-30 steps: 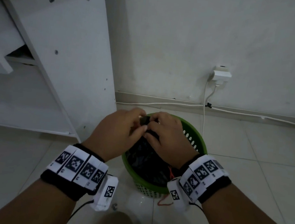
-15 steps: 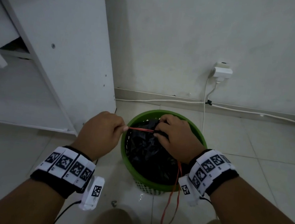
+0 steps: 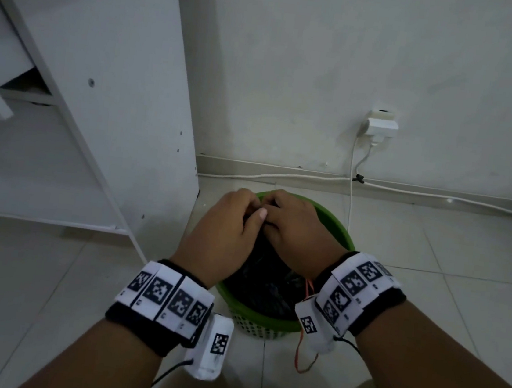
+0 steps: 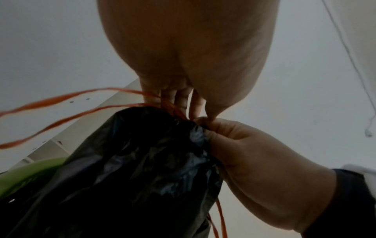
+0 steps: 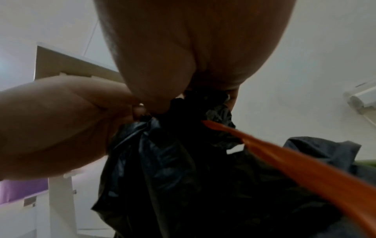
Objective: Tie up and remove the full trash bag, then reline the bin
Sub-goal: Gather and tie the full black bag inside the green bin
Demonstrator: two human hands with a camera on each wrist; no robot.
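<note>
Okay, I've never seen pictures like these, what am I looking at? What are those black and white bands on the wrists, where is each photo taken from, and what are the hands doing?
No machine here: a person is working with bare hands. The checkered bands are markers strapped to the wrists, and each wrist also carries a small camera. The wide picture comes from a camera on the person's head, looking down. The two close-ups look along each hand from the wrist.

On the tiled floor stands a green bin lined with a black bag. The left hand and right hand meet over the bag's gathered neck. The left wrist view shows fingers pinching the neck, with orange string bunched there. Its loose ends trail down past the bin. A white cabinet stands to the left, and a wall plug with cables sits behind.
</note>
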